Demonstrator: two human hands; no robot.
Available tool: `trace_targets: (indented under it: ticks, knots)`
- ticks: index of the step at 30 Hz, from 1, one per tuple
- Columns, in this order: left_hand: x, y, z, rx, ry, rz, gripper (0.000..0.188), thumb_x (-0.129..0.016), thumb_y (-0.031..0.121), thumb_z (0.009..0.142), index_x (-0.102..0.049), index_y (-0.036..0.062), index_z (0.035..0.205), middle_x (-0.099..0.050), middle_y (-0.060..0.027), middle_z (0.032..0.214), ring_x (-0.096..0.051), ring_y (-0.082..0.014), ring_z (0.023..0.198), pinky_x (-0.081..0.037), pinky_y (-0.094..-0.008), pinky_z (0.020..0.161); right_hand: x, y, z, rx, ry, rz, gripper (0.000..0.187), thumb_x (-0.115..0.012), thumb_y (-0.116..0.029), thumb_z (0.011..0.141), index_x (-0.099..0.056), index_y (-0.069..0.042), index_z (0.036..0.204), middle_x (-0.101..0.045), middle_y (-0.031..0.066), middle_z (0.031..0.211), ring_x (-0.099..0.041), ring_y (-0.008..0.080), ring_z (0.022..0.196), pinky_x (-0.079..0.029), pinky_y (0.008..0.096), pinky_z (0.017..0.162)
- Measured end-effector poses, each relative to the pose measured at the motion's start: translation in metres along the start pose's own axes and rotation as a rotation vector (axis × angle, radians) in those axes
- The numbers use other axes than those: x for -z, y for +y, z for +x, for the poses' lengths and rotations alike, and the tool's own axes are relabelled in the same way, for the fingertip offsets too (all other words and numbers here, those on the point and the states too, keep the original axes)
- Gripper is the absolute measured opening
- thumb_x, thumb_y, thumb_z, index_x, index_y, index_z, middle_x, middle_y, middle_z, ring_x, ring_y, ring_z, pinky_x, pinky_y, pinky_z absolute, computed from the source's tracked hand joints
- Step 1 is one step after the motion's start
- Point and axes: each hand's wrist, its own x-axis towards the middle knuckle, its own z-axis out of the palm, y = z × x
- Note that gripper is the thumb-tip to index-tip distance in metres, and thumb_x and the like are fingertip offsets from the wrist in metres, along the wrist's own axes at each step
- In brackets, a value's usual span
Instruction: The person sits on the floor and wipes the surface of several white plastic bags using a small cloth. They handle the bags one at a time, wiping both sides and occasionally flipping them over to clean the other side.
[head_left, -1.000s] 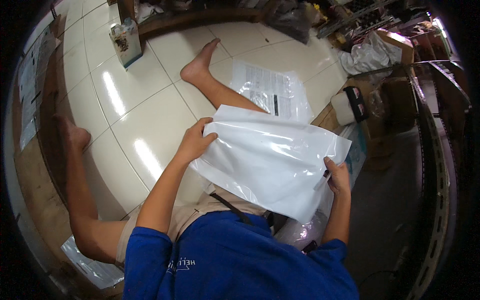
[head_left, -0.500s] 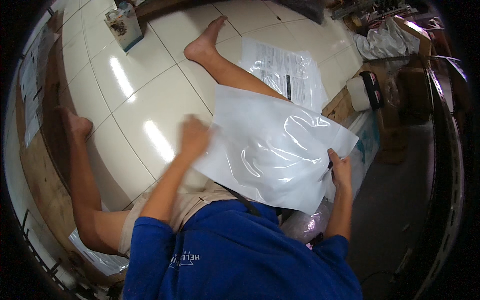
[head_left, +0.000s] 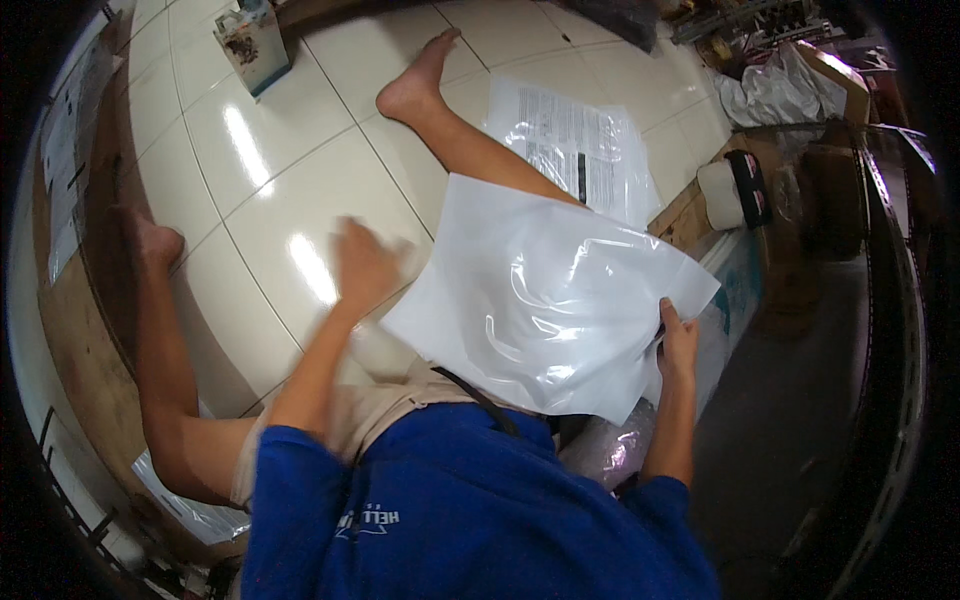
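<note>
A glossy white plastic mailer bag (head_left: 540, 290) lies slanted across my lap and right leg, its surface puckered toward the right edge. My right hand (head_left: 678, 340) grips that edge, thumb on top, fingers mostly hidden. Off the bag's left edge, above the tiles, my left hand (head_left: 366, 265) is blurred by motion. Its thumb stands apart from the other fingers and nothing shows in it. Beyond my right shin lies a stack of printed white plastic bags (head_left: 570, 140).
A grimy, clear-sided container (head_left: 255, 50) stands on the tiled floor at far left. To the right are a white-and-black object (head_left: 735, 190), a crumpled silver-grey bag (head_left: 775, 90) and a metal rack (head_left: 905, 290). Clear plastic wrap (head_left: 608, 450) bulges beside my right hip.
My left hand has moved left, away from the white bag's edge. The bag's left part has shifted slightly and its creases differ. My right hand keeps its grip.
</note>
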Motion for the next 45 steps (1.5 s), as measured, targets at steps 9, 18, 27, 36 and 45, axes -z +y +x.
trace_targets:
  ticks: [9, 18, 27, 36, 45]
  knots:
    - [-0.007, 0.136, -0.030, -0.793, -0.108, -0.355, 0.082, -0.061, 0.040, 0.088, -0.024, -0.0019, 0.149, -0.022, -0.0227, 0.157, -0.018, -0.0370, 0.146, -0.011, -0.0451, 0.120, -0.017, 0.004, 0.013, -0.024, 0.064, -0.034, 0.034, -0.064, -0.013, 0.092, -0.056, 0.009, 0.117, -0.065, 0.0162, 0.109, -0.063, 0.0225, 0.093, -0.051, 0.0335, 0.081]
    - [0.058, 0.022, 0.043, -0.093, 0.612, -0.248, 0.066, -0.045, 0.031, 0.099, -0.025, -0.0116, 0.145, -0.023, -0.0278, 0.153, -0.022, -0.0381, 0.144, -0.018, -0.0427, 0.118, -0.004, 0.038, 0.023, -0.027, 0.023, 0.128, 0.034, -0.065, -0.016, 0.092, -0.056, 0.008, 0.115, -0.065, 0.0160, 0.107, -0.064, 0.0231, 0.094, -0.052, 0.0353, 0.083]
    - [-0.027, 0.004, -0.067, -0.208, -0.224, 0.267, 0.081, -0.062, 0.049, 0.086, -0.038, -0.0054, 0.141, -0.031, -0.0259, 0.150, -0.028, -0.0370, 0.142, -0.019, -0.0526, 0.116, 0.000, 0.032, 0.021, 0.103, 0.088, 0.064, 0.036, -0.067, -0.015, 0.091, -0.054, 0.007, 0.116, -0.064, 0.0157, 0.108, -0.064, 0.0211, 0.093, -0.053, 0.0346, 0.079]
    - [0.092, 0.037, -0.036, -0.325, 0.360, -0.252, 0.059, -0.051, 0.033, 0.097, -0.042, -0.0092, 0.137, -0.045, -0.0274, 0.141, -0.043, -0.0389, 0.131, -0.034, -0.0420, 0.109, 0.010, 0.038, 0.041, 0.054, 0.008, 0.082, 0.042, -0.065, -0.018, 0.094, -0.051, 0.007, 0.125, -0.061, 0.0149, 0.117, -0.061, 0.0238, 0.102, -0.051, 0.0371, 0.089]
    - [-0.021, 0.035, -0.048, 0.263, -0.328, -0.666, 0.052, -0.062, 0.026, 0.091, -0.051, -0.0045, 0.131, -0.062, -0.0209, 0.117, -0.062, -0.0276, 0.103, -0.048, -0.0354, 0.088, 0.002, -0.054, -0.007, 0.192, -0.018, 0.272, 0.041, -0.065, -0.018, 0.094, -0.051, 0.004, 0.125, -0.061, 0.0133, 0.119, -0.061, 0.0224, 0.105, -0.050, 0.0341, 0.090]
